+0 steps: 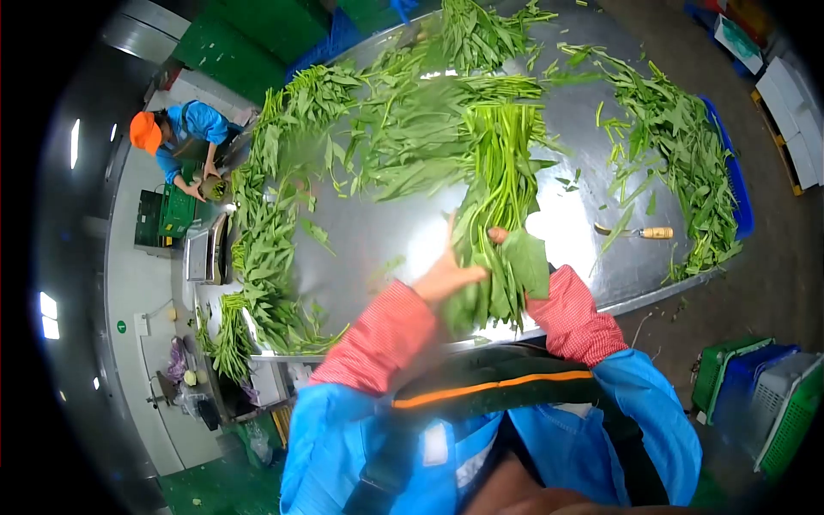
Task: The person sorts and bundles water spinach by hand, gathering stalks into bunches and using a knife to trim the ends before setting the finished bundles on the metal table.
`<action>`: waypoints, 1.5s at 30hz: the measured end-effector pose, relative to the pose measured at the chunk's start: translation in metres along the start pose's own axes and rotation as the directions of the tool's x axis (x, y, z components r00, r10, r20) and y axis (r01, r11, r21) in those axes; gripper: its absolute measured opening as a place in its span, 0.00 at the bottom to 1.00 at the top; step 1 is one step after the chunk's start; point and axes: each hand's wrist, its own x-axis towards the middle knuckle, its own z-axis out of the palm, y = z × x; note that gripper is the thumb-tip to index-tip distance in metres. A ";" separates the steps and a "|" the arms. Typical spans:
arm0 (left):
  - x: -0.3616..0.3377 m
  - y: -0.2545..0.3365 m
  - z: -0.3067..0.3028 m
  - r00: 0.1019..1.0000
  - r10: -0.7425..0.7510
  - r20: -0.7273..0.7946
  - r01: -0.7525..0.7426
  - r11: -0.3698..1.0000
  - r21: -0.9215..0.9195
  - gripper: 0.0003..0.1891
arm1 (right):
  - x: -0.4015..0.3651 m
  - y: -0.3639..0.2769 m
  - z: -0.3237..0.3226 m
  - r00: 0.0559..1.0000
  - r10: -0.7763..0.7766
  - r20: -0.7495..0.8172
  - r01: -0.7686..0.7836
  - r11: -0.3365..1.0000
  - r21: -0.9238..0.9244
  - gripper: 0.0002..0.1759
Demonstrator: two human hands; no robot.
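At the table's point(335, 273) near edge: one bunch point(505, 163), leaves point(525, 262) nearest. Left hand point(448, 275): thumb and forefinger parted against it, grip unclear. Right hand point(498, 233): thumb clasping it, other fingers hidden. Handling, judged: light, limp, easily bruised; grasp round the firmer stems point(506, 124). Wall disc point(121, 326): mark unreadable.

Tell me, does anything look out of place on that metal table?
Slightly: loose leaves lie strewn across the metal table, apart from the neater bunch in the hands. A wooden-handled knife also lies uncovered near the greens on the right.
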 end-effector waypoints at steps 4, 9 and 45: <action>0.000 -0.020 0.034 0.987 0.135 -0.091 -0.104 0.955 0.278 0.37 | 0.008 0.021 -0.020 0.944 -0.258 0.204 0.311 0.903 -0.296 0.18; -0.002 -0.029 0.007 0.962 0.167 -0.214 -0.064 0.906 0.419 0.20 | 0.040 0.028 -0.097 0.967 -0.173 0.185 0.232 0.901 -0.368 0.17; -0.080 0.007 -0.081 0.924 0.137 -0.356 0.144 0.739 0.658 0.42 | 0.020 -0.090 -0.045 0.804 -0.581 -0.128 0.269 0.547 -0.793 0.08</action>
